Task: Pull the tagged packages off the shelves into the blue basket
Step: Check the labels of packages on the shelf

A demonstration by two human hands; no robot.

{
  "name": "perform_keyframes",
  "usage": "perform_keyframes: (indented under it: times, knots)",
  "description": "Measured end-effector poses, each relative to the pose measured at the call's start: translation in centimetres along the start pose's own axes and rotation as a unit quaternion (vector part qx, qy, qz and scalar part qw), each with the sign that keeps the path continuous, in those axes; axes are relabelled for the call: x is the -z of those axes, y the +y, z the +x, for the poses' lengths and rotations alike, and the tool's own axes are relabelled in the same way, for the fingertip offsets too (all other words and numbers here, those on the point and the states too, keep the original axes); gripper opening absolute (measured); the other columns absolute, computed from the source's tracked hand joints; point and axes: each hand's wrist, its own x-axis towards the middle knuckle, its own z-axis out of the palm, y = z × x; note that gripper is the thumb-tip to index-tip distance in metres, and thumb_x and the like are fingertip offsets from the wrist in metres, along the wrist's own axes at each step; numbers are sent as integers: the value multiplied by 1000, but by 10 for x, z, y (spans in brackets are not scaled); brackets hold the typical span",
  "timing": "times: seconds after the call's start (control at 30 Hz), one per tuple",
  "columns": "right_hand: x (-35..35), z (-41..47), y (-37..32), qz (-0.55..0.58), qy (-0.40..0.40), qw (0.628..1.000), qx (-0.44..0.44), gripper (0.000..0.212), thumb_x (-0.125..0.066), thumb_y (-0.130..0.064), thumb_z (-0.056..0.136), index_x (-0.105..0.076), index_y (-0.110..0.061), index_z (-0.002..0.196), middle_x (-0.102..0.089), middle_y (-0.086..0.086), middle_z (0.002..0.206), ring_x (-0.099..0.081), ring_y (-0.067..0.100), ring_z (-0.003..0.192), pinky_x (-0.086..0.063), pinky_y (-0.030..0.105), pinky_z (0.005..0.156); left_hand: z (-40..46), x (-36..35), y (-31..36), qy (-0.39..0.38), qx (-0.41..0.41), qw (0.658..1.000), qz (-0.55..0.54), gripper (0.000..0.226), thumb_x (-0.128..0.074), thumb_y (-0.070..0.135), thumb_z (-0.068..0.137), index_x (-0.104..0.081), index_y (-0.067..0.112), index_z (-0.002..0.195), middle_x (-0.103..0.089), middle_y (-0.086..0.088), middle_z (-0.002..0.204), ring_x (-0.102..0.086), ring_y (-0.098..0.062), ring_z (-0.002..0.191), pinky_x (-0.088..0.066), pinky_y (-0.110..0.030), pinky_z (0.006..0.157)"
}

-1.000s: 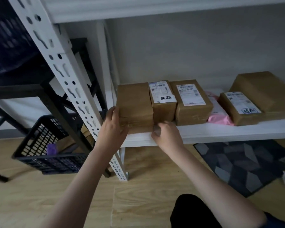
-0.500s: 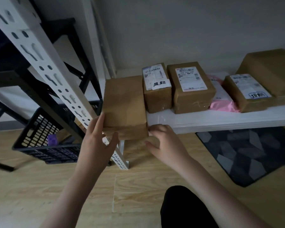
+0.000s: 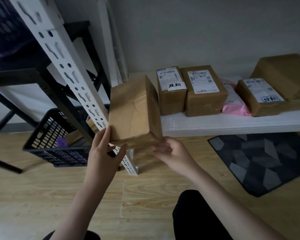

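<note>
A plain brown box (image 3: 133, 111) is tilted up, half off the front left corner of the white shelf (image 3: 232, 125). My left hand (image 3: 105, 151) holds its lower left corner, fingers along the side and thumb under the front edge. My right hand (image 3: 170, 153) grips the lower right corner from below. On the shelf stand a labelled box with a handwritten tag (image 3: 171, 89), a labelled box (image 3: 204, 89), a pink bag (image 3: 234, 103) and another tagged box (image 3: 261, 96). The blue basket (image 3: 47, 135) sits on the floor at the left, behind the white shelf post (image 3: 73, 78).
A large brown box (image 3: 284, 73) fills the shelf's back right. A black metal frame (image 3: 33, 78) stands at the left above the basket. A dark patterned mat (image 3: 260, 160) lies on the wooden floor under the shelf. My dark-clothed knee (image 3: 197, 215) is at the bottom.
Both hands have drawn the plain brown box forward off the shelf edge and tipped its front up. The gap beside the tagged box has widened.
</note>
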Motion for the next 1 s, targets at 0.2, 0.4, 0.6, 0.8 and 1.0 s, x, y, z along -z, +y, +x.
perform_keyframes:
  times: [0.2,0.4,0.6,0.8,1.0]
  knots:
    - [31,-24,-54,-204,49,969,130,34,-72,-32,90,-62,-28,122,-65,-21,113,-59,-7,110,-50,21,96,-9,-10,12,-10,9,999,-47,75,-76,23,88,-40,18,154,-48,13,135,-61,-11,114,-49,-16,99]
    - [38,-27,-69,-319,73,931,163,69,-67,-40,94,-39,-18,153,-54,-7,143,-51,8,128,-40,20,106,-10,-27,27,-37,12,997,-73,55,-70,29,92,-52,27,144,-59,16,122,-58,0,109,-56,-33,93]
    - [27,-26,-67,-341,68,920,180,65,-66,-36,95,-39,-16,151,-52,-5,142,-50,11,129,-41,22,105,-6,-22,27,-45,15,999,-25,37,-64,39,93,-64,28,128,-65,14,111,-60,-2,100,-55,-31,86]
    - [23,-19,-53,-326,57,924,193,49,-70,-31,92,-52,-21,136,-57,-7,123,-54,8,114,-44,19,93,-2,-13,39,-33,19,999,0,41,-70,36,91,-56,27,129,-64,17,109,-60,-2,101,-56,-36,90]
    - [27,-13,-10,-347,38,935,59,71,-74,-33,89,-42,-16,151,-64,-6,118,-61,9,102,-48,20,86,1,0,59,-1,-40,999,26,91,-69,34,93,-7,34,160,-56,1,137,-60,-15,110,-51,-32,92]
